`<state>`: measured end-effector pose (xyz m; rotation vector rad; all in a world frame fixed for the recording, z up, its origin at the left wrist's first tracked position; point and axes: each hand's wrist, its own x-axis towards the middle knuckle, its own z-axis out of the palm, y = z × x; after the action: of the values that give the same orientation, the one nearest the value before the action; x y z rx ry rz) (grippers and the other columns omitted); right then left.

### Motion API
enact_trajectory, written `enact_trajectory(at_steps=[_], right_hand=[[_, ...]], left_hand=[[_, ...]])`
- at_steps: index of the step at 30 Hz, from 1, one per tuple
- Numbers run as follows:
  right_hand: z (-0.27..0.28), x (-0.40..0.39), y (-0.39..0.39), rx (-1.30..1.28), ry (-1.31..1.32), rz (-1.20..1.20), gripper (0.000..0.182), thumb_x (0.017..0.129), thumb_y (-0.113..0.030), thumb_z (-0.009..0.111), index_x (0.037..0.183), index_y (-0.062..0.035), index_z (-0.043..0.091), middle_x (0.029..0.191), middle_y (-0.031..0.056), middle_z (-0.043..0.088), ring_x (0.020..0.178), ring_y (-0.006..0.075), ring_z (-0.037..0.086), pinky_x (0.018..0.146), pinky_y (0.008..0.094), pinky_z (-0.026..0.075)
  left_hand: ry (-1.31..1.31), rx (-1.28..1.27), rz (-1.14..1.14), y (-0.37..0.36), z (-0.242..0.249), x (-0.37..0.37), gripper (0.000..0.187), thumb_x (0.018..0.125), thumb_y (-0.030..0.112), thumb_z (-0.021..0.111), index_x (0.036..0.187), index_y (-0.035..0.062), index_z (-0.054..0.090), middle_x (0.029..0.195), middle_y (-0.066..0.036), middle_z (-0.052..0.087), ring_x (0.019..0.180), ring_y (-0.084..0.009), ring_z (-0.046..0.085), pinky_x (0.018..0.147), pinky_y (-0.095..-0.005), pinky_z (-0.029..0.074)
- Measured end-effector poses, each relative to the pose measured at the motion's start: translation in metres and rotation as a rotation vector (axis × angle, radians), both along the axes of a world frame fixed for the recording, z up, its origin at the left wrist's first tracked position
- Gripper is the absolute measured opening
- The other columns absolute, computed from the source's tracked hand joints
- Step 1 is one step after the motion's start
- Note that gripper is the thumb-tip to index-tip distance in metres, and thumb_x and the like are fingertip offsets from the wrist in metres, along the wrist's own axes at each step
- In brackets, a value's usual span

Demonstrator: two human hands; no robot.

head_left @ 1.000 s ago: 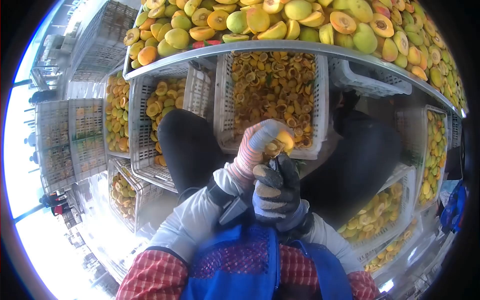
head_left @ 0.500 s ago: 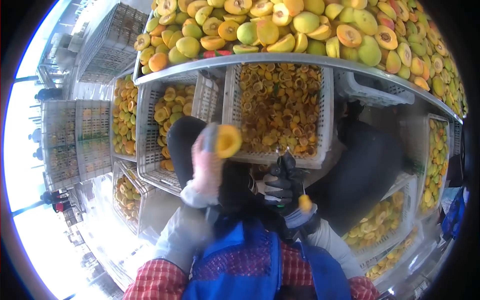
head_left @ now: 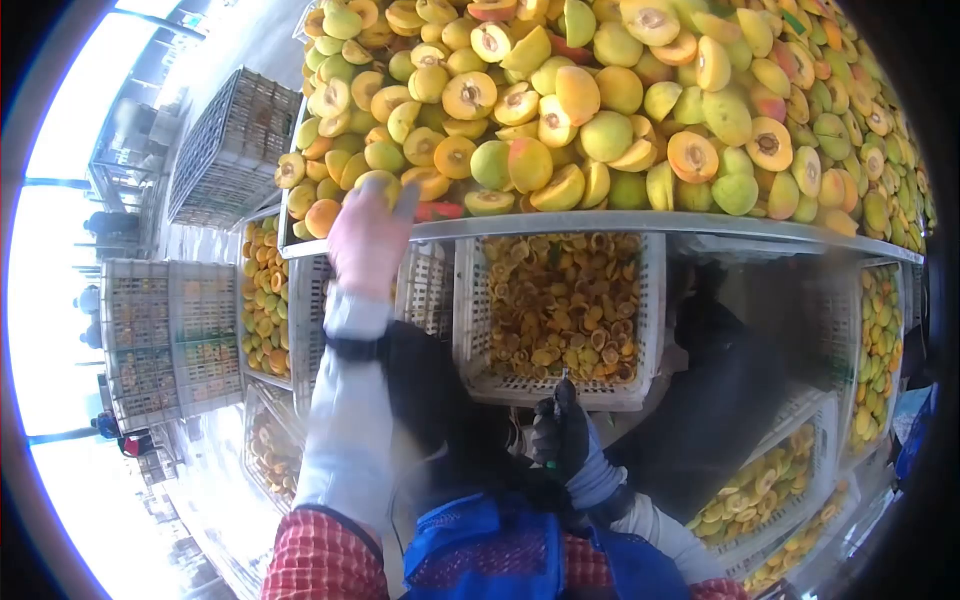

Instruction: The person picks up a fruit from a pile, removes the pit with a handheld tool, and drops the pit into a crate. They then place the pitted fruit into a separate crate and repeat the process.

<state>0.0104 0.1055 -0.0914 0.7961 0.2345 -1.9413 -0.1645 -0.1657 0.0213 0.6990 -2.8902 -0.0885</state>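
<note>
My left hand (head_left: 368,238), blurred by motion, reaches over the near left edge of a large heap of halved yellow peaches. Its fingertips are at a yellow-green peach half (head_left: 380,184), and a grey covering shows on one finger. The smear hides whether the fingers grip it. My right hand (head_left: 562,432), in a black glove, is low in front of my body. It is closed around a small metal-tipped hand tool (head_left: 565,376), whose handle is mostly hidden. Just beyond the tool stands a white crate (head_left: 652,330) of brownish-yellow fruit scraps.
The heap lies on a table with a metal rim (head_left: 620,222). Crates of peach halves (head_left: 266,300) stand at the left, with more peach halves (head_left: 765,470) at the lower right. Stacked crates (head_left: 150,335) stand farther left. A red object (head_left: 438,211) lies by the rim.
My left hand has moved from in front of my body up to the heap, and the peach half it held is gone from it. The right hand keeps its tool. The view has tilted upward.
</note>
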Motion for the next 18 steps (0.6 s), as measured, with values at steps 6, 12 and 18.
enact_trajectory(at_steps=[6,12,18], right_hand=[[0.008,-0.010,-0.003,0.185,0.000,-0.058,0.041,0.091,-0.053,0.049,0.079,-0.0144,0.057,0.049,-0.0061,0.035,0.036,0.0069,0.027,0.034,0.0220,0.020],[0.004,-0.010,0.003,0.123,0.070,-0.061,0.040,0.093,-0.050,0.049,0.090,-0.0101,0.053,0.060,-0.0029,0.047,0.043,0.0075,0.039,0.040,0.0220,0.031],[0.028,-0.017,0.003,0.473,0.546,-0.055,0.043,0.094,-0.044,0.048,0.107,-0.0032,0.052,0.062,-0.0007,0.047,0.047,0.0082,0.041,0.042,0.0226,0.032]], left_hand=[[-0.153,0.638,0.040,-0.001,-0.024,-0.055,0.058,0.079,0.029,0.072,0.126,0.0035,0.050,0.093,-0.014,0.065,0.065,-0.0189,0.063,0.060,-0.0302,0.051],[-0.135,0.496,-0.068,-0.009,-0.051,-0.050,0.051,0.073,0.031,0.074,0.110,-0.0002,0.059,0.102,-0.020,0.062,0.088,-0.0310,0.062,0.080,-0.0359,0.050],[0.492,0.284,-0.382,0.046,-0.028,0.016,0.036,0.076,0.010,0.072,0.109,0.0032,0.058,0.098,-0.011,0.061,0.096,-0.0207,0.055,0.085,-0.0321,0.046]])
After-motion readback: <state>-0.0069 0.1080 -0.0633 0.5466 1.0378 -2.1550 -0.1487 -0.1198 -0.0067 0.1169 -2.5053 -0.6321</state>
